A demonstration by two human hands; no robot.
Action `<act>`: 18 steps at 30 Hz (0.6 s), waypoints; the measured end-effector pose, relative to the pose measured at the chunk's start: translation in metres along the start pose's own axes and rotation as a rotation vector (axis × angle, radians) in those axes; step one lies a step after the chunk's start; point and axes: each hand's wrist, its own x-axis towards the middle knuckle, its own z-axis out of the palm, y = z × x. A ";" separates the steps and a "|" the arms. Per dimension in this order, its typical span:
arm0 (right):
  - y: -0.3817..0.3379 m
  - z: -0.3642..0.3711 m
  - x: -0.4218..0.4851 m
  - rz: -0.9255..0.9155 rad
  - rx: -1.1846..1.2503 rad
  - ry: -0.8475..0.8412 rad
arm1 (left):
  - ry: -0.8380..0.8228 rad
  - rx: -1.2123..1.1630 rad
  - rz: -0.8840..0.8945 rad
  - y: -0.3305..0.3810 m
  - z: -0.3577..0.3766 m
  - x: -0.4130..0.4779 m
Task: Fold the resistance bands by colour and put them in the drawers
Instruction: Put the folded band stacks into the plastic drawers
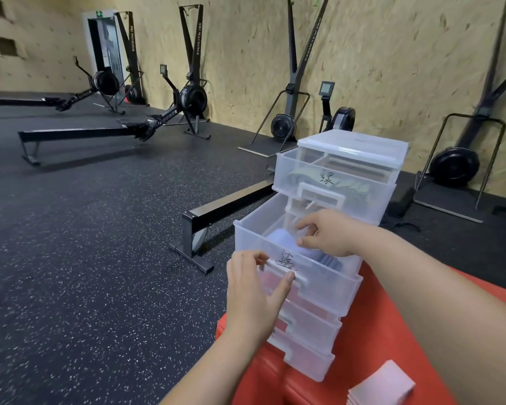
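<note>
1. The handle (281, 268) of the open drawer (327, 283), mid frame, is pinched by the left hand (251, 290).
2. The right hand (330, 233) is held inside, fingers bent over the blue bands (279, 238); a grip cannot be told.
3. Green bands (355, 187) are seen blurry through the drawer above (292, 173).
4. Pink bands (383, 384) on the red bench (392, 331) are cut off at the bottom right.

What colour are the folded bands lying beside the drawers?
The bands are pale pink; head view.
</note>
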 end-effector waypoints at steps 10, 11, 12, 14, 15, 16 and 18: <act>0.052 -0.007 -0.117 -0.006 0.378 0.663 | -0.104 0.064 -0.117 0.015 0.021 0.035; 0.061 -0.001 -0.127 0.018 0.395 0.690 | -0.113 0.068 -0.143 0.017 0.025 0.039; 0.071 0.006 -0.137 0.044 0.407 0.702 | -0.122 0.078 -0.166 0.020 0.028 0.042; 0.092 0.023 -0.155 0.095 0.426 0.699 | -0.132 0.102 -0.191 0.024 0.033 0.047; 0.103 0.032 -0.164 0.117 0.438 0.690 | -0.137 0.109 -0.196 0.026 0.035 0.049; 0.114 0.042 -0.172 0.141 0.448 0.677 | -0.142 0.110 -0.204 0.028 0.037 0.049; 0.135 0.062 -0.186 0.197 0.456 0.640 | -0.138 0.102 -0.234 0.032 0.041 0.049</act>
